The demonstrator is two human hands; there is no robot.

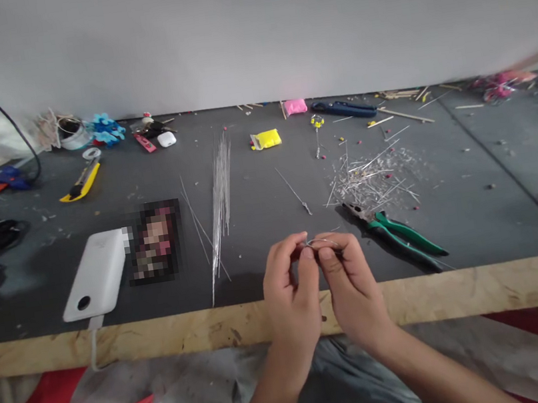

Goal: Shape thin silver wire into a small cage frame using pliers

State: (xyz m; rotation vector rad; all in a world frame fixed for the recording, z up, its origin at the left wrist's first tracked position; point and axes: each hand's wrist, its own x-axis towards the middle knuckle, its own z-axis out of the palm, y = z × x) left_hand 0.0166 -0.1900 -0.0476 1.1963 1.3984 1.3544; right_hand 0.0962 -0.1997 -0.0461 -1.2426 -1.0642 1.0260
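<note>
My left hand [290, 292] and my right hand [352, 283] meet over the table's front edge, fingertips pinched together. Between them they hold a thin silver wire [323, 242] bent into a small loop. Just right of my right hand lie green-handled pliers [400, 236] on the dark tabletop. Behind the pliers is a heap of short cut wire pieces [371, 179]. A bundle of long straight wires [221, 202] lies left of my hands, running away from me.
A white power bank [95, 271] and a phone [156, 242] lie at the left. A yellow utility knife [81, 182], yellow packet [266, 138], pink packet [295, 106] and blue tool [343, 108] sit farther back. The wooden table edge [167, 334] runs in front.
</note>
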